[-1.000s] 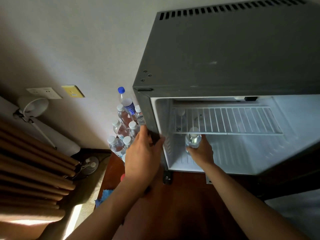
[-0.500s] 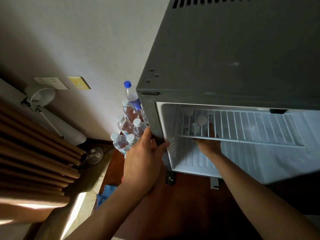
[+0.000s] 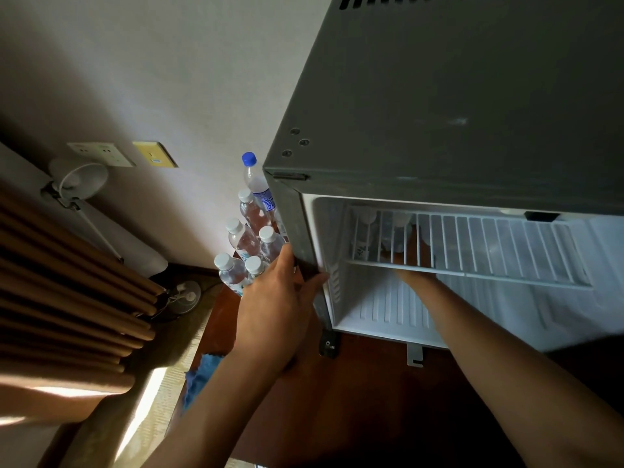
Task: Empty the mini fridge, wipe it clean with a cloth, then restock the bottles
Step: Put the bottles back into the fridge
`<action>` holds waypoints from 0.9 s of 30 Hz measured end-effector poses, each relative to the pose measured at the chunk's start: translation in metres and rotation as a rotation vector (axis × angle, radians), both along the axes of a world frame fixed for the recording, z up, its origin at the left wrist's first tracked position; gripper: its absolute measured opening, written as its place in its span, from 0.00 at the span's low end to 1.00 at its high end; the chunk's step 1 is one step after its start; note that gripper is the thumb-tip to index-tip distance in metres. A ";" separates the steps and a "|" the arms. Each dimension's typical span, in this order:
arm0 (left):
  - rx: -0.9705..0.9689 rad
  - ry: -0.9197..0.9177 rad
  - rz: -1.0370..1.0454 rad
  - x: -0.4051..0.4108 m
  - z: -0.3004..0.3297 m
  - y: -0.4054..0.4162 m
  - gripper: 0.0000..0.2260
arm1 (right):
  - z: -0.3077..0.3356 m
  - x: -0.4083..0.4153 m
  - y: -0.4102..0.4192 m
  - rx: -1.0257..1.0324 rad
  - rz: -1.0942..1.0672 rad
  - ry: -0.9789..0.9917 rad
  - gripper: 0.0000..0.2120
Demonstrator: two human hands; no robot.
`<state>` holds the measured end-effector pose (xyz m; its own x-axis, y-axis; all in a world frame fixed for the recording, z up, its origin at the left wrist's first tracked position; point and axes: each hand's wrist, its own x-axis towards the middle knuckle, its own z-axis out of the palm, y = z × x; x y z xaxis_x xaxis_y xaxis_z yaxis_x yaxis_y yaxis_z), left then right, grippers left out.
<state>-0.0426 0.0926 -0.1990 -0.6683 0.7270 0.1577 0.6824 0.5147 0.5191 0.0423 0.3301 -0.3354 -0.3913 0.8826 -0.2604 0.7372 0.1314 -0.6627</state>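
Mini fridge open; both hands engaged at its front.
The left hand [image 3: 277,312] is clamped on the mini fridge [image 3: 456,113] front-left edge, thumb inside. The right hand [image 3: 413,275] is reached beneath the wire shelf [image 3: 472,251]; finger state cannot be told. Bottles [image 3: 388,231] are seen just beyond it, behind the shelf wires.
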 end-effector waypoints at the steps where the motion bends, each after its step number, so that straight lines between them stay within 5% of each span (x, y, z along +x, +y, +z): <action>1: 0.004 0.000 0.004 0.000 0.000 0.000 0.15 | 0.000 -0.001 0.000 -0.008 -0.009 -0.007 0.38; 6: 0.021 -0.011 0.004 -0.003 -0.005 0.000 0.14 | 0.003 -0.002 0.000 -0.033 -0.008 -0.057 0.41; 15: 0.086 -0.015 -0.033 -0.005 -0.007 -0.001 0.13 | -0.005 0.019 -0.030 -0.230 0.053 -0.180 0.13; 27: -0.009 0.030 -0.234 -0.017 -0.030 -0.035 0.24 | -0.002 0.017 -0.128 -0.022 0.483 -0.362 0.21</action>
